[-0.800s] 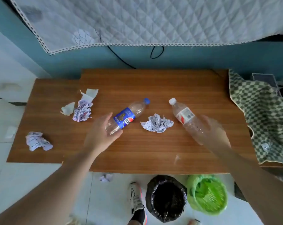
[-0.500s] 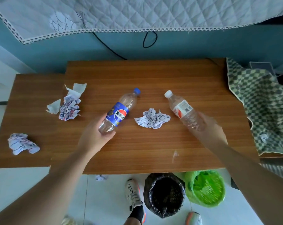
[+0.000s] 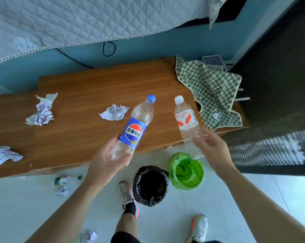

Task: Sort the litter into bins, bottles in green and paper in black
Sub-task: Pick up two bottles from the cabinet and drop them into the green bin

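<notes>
Your left hand (image 3: pixel 107 161) is wrapped around the base of the blue-labelled bottle (image 3: pixel 137 125), fingers curled under its clear lower end, and holds it lifted off the table (image 3: pixel 81 95), tilted with its blue cap pointing far and slightly right. Your right hand (image 3: pixel 211 148) grips the lower part of the red-labelled bottle (image 3: pixel 186 120), white cap pointing far; the fingers look blurred, so how tightly they press on it is hard to judge, but the bottle is clearly carried by that hand. Both bottles hang over the near right edge of the table.

On the floor just near that edge stand the two bins side by side: the green bin (image 3: pixel 198 180) on the right, directly below the red-labelled bottle, and the black bin (image 3: pixel 139 188) touching it on the left.

Three crumpled paper wads lie on the table: one (image 3: pixel 114 112) just left of the blue-labelled bottle, one (image 3: pixel 42 111) farther left, and one (image 3: pixel 5 154) at the near left corner. More paper scraps (image 3: pixel 62 191) lie on the floor under the table edge. A checked cloth (image 3: pixel 213 90) drapes over the table's right end.
</notes>
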